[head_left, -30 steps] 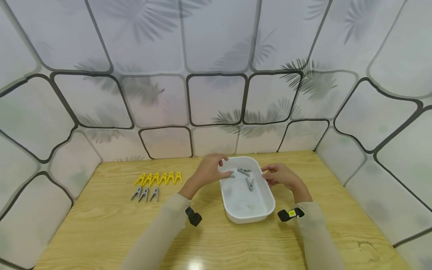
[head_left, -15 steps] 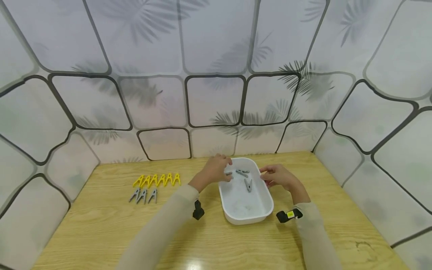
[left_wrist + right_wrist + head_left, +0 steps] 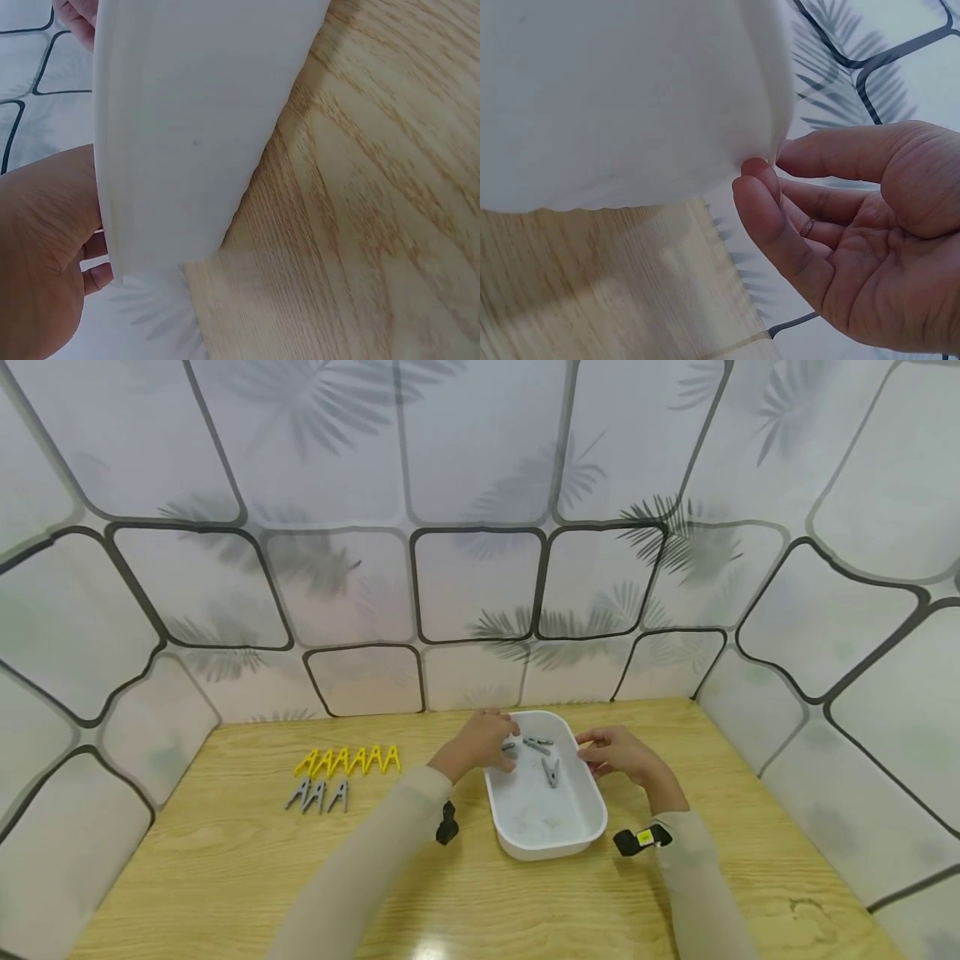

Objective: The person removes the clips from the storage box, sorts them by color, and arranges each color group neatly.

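Observation:
A white plastic tub [image 3: 546, 822] stands on the table with a few grey clothespins inside: one clothespin [image 3: 551, 774] near the middle, another [image 3: 537, 744] at the far end. My left hand [image 3: 480, 745] reaches over the tub's left rim, thumb and fingers apart around a grey clothespin [image 3: 509, 747], partly covered by the hand. In the left wrist view the tub wall hides most of those fingertips. With thumb and curled fingers my right hand [image 3: 626, 755] holds the tub's right side; the right wrist view shows the fingertips [image 3: 754, 199] against its outer wall.
Left of the tub lies a row of several yellow clothespins [image 3: 344, 754], with three grey clothespins [image 3: 340, 788] in front of it. The wooden table [image 3: 225, 860] ends at a patterned wall covering [image 3: 480, 585] at the back and sides.
My left hand has moved right and down into the tub, closer around the grey clothespin at its left side. The right hand stays at the tub's right side.

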Demonstrator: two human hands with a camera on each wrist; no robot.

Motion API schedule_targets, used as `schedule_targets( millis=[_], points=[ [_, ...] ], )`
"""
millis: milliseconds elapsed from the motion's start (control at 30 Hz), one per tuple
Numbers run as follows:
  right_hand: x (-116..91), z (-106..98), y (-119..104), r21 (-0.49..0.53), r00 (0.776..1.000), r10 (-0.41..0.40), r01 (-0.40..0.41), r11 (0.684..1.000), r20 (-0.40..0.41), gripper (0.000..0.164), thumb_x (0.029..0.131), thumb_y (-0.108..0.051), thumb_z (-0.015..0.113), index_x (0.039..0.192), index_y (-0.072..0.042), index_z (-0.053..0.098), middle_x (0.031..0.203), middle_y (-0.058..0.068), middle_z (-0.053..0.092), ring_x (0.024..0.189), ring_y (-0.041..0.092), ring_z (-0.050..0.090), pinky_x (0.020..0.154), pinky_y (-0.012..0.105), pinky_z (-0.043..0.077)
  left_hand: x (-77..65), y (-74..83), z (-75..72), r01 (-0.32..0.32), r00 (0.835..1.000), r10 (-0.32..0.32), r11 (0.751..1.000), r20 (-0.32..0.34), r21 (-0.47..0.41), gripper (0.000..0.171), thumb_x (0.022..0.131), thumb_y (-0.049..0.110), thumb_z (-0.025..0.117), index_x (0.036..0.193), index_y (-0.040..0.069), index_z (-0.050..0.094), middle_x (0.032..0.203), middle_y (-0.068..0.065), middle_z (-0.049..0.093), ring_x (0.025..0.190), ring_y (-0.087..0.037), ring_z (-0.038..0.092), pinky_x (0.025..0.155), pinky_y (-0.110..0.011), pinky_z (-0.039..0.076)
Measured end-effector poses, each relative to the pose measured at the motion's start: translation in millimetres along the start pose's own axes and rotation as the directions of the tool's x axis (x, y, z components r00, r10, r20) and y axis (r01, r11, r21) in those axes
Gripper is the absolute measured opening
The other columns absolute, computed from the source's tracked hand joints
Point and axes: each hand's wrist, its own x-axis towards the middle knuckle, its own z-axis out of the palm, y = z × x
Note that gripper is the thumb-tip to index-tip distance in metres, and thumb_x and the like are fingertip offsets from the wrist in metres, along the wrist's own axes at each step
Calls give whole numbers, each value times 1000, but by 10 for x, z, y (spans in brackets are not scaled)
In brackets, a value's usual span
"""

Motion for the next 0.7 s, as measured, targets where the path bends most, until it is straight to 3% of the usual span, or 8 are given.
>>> schedule_targets(
  millis=[167, 400, 533, 700],
  points=[
    [2, 0, -2, -2, 1000, -2, 2, 1000, 3, 48, 101, -11, 60, 141, 12, 50, 92, 8, 74, 73, 15, 69, 73, 37, 61, 38, 18, 22, 29, 999, -30, 999, 30, 20, 54, 83, 35, 81, 131, 16, 68, 134, -2, 68, 131, -29, 55, 117, -51, 36],
    [0, 23, 15, 4, 1000, 8, -8, 1000, 5, 47, 101, -11, 60, 142, 11, 50, 99, 13, 75, 75, 16, 70, 74, 38, 61, 72, 48, 103, 62, 997, -64, 997, 40, 48, 42, 82, 28, 78, 122, 16, 73, 120, 2, 72, 115, -24, 59, 113, -49, 37],
    [-5, 24, 5, 1, 1000, 3, -3, 1000, 7, 48, 101, -11, 59, 142, 12, 49, 99, 14, 75, 75, 16, 70, 74, 38, 61, 73, 61, 110, 72, 996, -73, 997, 47, 32, 38, 83, 26, 79, 120, 18, 74, 120, 3, 73, 114, -23, 58, 113, -48, 35],
    [-7, 7, -11, 3, 1000, -7, 7, 1000, 13, 49, 101, -12, 60, 142, 12, 49, 95, 10, 74, 74, 16, 69, 72, 36, 61, 70, 62, 116, 73, 997, -73, 997, 22, -9, 35, 82, 24, 81, 116, 20, 76, 109, 5, 74, 107, -20, 56, 103, -41, 36]
  ],
)
